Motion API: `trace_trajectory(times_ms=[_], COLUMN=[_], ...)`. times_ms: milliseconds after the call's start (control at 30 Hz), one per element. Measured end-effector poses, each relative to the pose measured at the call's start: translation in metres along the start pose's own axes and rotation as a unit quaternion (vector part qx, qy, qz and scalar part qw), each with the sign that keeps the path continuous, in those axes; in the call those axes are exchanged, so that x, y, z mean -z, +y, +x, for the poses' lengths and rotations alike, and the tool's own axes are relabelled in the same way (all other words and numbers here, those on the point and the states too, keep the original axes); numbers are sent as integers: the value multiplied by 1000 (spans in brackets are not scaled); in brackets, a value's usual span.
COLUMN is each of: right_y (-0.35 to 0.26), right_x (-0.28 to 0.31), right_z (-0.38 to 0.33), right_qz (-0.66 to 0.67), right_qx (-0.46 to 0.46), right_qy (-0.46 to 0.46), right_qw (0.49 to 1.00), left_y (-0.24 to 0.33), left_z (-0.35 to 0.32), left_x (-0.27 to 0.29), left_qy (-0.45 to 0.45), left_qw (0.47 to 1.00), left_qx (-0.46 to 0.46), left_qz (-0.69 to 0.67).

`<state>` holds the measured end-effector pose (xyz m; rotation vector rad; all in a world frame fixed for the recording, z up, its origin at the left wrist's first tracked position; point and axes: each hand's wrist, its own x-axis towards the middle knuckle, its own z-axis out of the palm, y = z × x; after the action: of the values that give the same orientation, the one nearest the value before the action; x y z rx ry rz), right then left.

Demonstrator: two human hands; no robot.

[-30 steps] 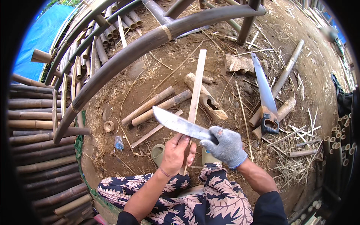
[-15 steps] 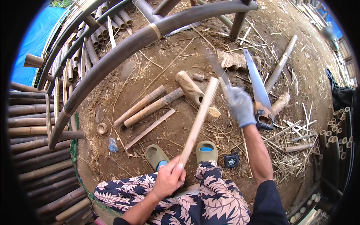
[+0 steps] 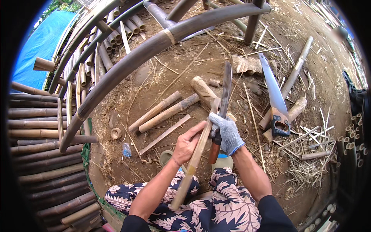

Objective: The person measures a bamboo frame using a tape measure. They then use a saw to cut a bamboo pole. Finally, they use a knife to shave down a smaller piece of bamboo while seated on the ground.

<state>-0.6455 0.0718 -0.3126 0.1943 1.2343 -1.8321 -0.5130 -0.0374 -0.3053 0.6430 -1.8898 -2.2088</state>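
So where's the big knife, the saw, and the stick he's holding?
Big knife [image 3: 225, 87], head view, middle of its dark blade.
Saw [image 3: 271, 89], head view, middle of the blue-grey blade.
Bamboo stick [image 3: 193, 164], head view, on the shaft below the left hand.

One camera sits on the person's head and looks down. It sees the lap, both arms coming up from the bottom edge, and the dirt ground [image 3: 162, 77] in front. The hands are close. The picture bends round at its edges.
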Motion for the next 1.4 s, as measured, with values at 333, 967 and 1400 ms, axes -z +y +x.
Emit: trace_trajectory(times_ms=[333,967,1400], right_y=[-52,-54,-72], right_x=[48,66,68], right_z=[17,4,-16], right_qz=[-495,-718,-654], right_qx=[412,264,303], right_qy=[102,72,103], right_qw=[758,640,686], left_y=[25,30,52], left_z=[-68,-109,-79], left_x=[15,2,10], left_qy=[-57,51,43], left_qw=[971,980,986], left_qx=[223,100,150], left_qz=[-60,162,-60])
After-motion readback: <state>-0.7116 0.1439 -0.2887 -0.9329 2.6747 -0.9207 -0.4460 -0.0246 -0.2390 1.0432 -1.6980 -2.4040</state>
